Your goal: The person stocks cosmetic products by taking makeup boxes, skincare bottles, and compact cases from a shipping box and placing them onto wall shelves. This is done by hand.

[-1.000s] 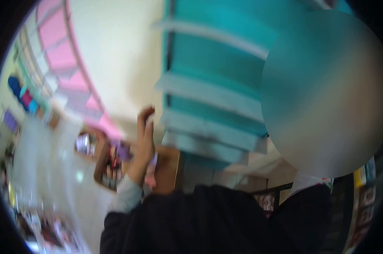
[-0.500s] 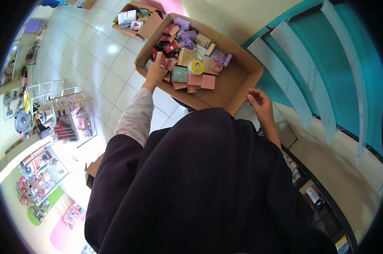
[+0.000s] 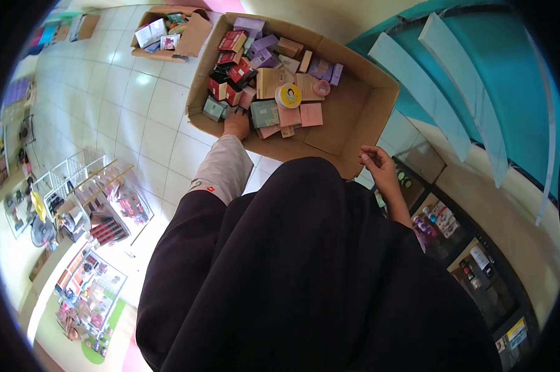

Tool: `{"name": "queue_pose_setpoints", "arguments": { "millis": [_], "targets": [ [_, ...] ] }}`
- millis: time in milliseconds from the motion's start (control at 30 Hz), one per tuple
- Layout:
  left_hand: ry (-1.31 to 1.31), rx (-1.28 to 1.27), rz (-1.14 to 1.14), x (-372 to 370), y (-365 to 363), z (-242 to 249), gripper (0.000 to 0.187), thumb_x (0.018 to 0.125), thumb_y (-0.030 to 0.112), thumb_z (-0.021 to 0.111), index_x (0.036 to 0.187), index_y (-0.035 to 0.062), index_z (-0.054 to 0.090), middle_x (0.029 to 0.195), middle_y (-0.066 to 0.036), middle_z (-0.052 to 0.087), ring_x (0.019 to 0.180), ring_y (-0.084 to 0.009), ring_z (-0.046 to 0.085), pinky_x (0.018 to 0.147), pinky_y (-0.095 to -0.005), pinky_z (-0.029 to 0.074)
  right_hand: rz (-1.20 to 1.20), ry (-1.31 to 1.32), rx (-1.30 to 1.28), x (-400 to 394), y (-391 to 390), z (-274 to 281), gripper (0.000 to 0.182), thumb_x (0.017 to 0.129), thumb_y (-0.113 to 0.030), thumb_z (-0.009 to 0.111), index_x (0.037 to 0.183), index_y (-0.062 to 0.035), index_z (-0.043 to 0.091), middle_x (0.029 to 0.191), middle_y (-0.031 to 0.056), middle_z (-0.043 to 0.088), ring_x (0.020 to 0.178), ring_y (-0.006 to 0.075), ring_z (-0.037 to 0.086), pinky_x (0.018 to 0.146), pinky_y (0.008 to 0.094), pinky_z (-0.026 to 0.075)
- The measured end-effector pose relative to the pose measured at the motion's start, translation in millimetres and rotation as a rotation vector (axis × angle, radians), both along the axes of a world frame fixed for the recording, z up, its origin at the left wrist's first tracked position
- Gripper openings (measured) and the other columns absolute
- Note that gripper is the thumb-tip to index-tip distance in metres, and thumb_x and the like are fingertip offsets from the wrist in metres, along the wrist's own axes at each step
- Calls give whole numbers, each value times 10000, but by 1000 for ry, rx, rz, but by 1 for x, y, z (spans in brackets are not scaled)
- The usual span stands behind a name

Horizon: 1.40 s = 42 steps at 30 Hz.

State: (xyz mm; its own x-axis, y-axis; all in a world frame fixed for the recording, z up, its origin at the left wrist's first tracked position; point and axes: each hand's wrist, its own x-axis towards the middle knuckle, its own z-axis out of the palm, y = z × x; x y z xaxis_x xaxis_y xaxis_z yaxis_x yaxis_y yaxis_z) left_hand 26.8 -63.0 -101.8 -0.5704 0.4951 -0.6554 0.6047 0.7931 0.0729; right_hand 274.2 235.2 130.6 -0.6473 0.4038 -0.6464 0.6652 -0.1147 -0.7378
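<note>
An open cardboard box [image 3: 342, 133] holds many small product cartons. My left hand [image 3: 236, 126] reaches over its near left wall, with its fingers down among the cartons. They lie beside a pale green carton [image 3: 215, 108] and a darker green carton [image 3: 266, 114]; the fingertips are hidden. Above that hand are red and black cartons [image 3: 233, 93]. A round tub with a yellow lid [image 3: 289, 95] rests on beige and pink cartons. My right hand [image 3: 379, 166] hangs by the box's near right corner, fingers curled in, with nothing visible in them.
A smaller open cardboard box [image 3: 159, 54] with packets stands on the tiled floor [image 3: 150, 105] beyond. Teal shelving with white panels [image 3: 444, 80] rises at right. Below it is a dark shelf unit [image 3: 459, 248] with goods. A wire rack [image 3: 75, 180] and fan stand at left.
My left hand has moved down along the box's left side, away from a beige carton at its fingers. The view has shifted, showing more shelf at right. My right hand stays curled.
</note>
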Motion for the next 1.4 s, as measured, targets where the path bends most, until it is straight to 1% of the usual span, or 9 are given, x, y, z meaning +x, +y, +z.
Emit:
{"name": "queue_pose_setpoints", "arguments": {
  "millis": [200, 433, 667, 733, 867, 933, 1033, 1300, 1400],
  "targets": [
    [19, 36, -107, 0, 8, 21, 318, 736, 226, 607, 1006, 59, 601, 1111, -150, 536, 992, -325, 550, 823, -410, 474, -5, 14, 22, -3, -13, -12, 226, 847, -143, 596, 1035, -16, 587, 890, 37, 616, 824, 114, 576, 759, 250, 456],
    [-307, 522, 345, 13, 21, 83, 348, 637, 134, 667, 945, 21, 553, 858, -185, 618, 833, -358, 596, 748, -416, 477, 105, 72, 43, -18, -25, -27, 234, 853, -151, 589, 1055, -33, 577, 903, 29, 610, 840, 107, 571, 781, 248, 448],
    [-269, 763, 162, 54, 53, 121, 330, 640, 127, 664, 934, 37, 543, 791, -190, 608, 807, -379, 587, 724, -423, 479, 209, 125, -4, -44, -42, -45, 239, 821, -98, 596, 1051, -40, 573, 938, 43, 599, 861, 131, 567, 784, 256, 445],
    [-312, 840, 183, 67, 66, 145, 334, 642, 131, 673, 935, 37, 541, 794, -193, 606, 792, -387, 586, 715, -413, 483, 366, 246, 226, -46, -50, -54, 310, 803, -90, 610, 1102, -47, 539, 989, 58, 582, 904, 156, 561, 817, 274, 439],
    [-543, 971, 425, 88, 87, 170, 364, 664, 178, 716, 945, 32, 538, 807, -144, 612, 769, -281, 613, 695, -346, 488, 524, 403, 330, -47, -64, -75, 448, 779, -117, 653, 1183, -55, 471, 1082, 90, 548, 984, 205, 543, 877, 315, 421],
    [-588, 988, 540, 91, 92, 175, 369, 684, 190, 739, 943, 20, 539, 851, -95, 603, 793, -157, 608, 668, -279, 480, 354, 317, -5, -44, -68, -81, 479, 777, -157, 669, 1192, -43, 458, 1079, 96, 554, 990, 207, 540, 882, 324, 416],
    [-745, 1085, 627, 88, 85, 149, 401, 716, 223, 730, 996, 8, 537, 889, -94, 610, 807, -150, 606, 703, -266, 481, 264, 237, -114, -34, -69, -101, 502, 780, -206, 681, 1188, -23, 453, 1067, 100, 563, 982, 191, 541, 868, 322, 419],
    [-328, 1040, 1177, 13, 45, 43, 480, 715, 264, 686, 1002, -90, 535, 944, -178, 627, 879, -272, 610, 751, -332, 469, 193, 90, 40, -8, -49, -104, 458, 787, -240, 681, 1126, -10, 477, 969, 83, 587, 908, 168, 565, 825, 304, 436],
    [-244, 608, 1140, 9, 38, -7, 499, 673, 240, 670, 996, -114, 531, 916, -215, 622, 867, -330, 605, 769, -340, 468, 115, 36, -1, 1, -45, -106, 440, 787, -242, 681, 1107, -11, 486, 954, 72, 590, 894, 159, 568, 823, 300, 437]
  ]
}}
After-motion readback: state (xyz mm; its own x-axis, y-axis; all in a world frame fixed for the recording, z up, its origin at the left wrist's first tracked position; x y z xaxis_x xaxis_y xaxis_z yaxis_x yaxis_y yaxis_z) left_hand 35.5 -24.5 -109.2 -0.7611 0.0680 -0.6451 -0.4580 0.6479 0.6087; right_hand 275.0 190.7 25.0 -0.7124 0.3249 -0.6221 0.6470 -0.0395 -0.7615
